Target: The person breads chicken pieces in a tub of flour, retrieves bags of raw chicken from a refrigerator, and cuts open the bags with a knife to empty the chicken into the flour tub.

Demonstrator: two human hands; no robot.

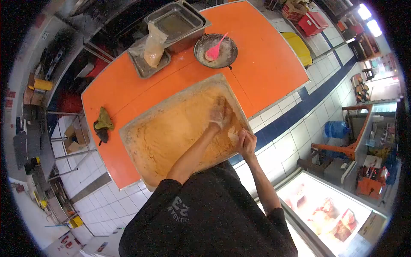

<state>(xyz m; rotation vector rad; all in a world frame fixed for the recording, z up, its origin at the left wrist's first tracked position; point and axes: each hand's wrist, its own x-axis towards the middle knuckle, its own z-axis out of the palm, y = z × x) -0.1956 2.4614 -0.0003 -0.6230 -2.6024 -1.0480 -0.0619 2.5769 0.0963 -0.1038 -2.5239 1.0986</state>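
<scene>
Head view: a big metal tray [219, 79] is set at the near edge of an orange surface [265, 64]; inside it, approx. wall to wall, tan-orange powder [167, 124] is spread. The left hand [217, 113], poss. in a thin clear glove, is sunk in the powder nr the right end; its fingers are blurred, so whether anything is grasped can't be told. The right hand [247, 144] is clenched at the tray's right edge, w/ a pale scrap [233, 136] just beside it; whether that is gripped is unclear.

Work is judged midway: the powder is already spread, but lumps and ridges are left, esp. around the left hand; how much remains can't be told.

Farther back on the surface, a bowl [201, 52] w/ a pink spoon [213, 51], stacked metal pans [188, 37] and a small tray [139, 68] w/ a plastic bag [154, 49] are seen; at left, a dark green cloth [103, 120]. Around: white tiled floor [274, 158] w/ a blue strip, a blue jug [336, 129], and a lit display case [309, 182] w/ prob. meat [325, 210].
</scene>
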